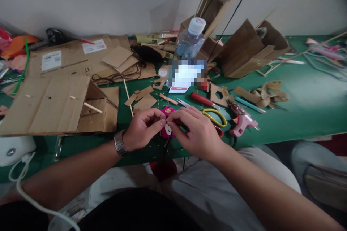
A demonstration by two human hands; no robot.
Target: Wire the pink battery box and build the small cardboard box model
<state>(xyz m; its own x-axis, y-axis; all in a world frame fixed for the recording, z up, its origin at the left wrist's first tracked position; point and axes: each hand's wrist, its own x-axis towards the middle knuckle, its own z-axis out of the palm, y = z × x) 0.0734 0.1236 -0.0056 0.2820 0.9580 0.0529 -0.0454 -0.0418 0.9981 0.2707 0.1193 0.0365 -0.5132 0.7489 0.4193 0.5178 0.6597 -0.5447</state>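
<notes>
My left hand (146,128), with a metal-band watch on the wrist, is closed in a pinch. Its fingertips meet those of my right hand (196,130), also pinched. A thin black string (169,140) runs down from between the fingertips toward the table's front edge. Both hands appear to grip it, though the fingers hide the exact spot. Right behind the fingertips lies a small magenta object (167,110) with a yellow label and a whitish part, partly covered by my hands. Scissors (217,116) with yellow and red handles lie beside my right hand.
A pink glue gun (242,121) and a red-handled tool (203,100) lie to the right. Behind stand a plastic bottle (189,41), a lit phone (179,88) and a cardboard box (249,50). A cardboard structure (48,104) sits left on the green table (306,104).
</notes>
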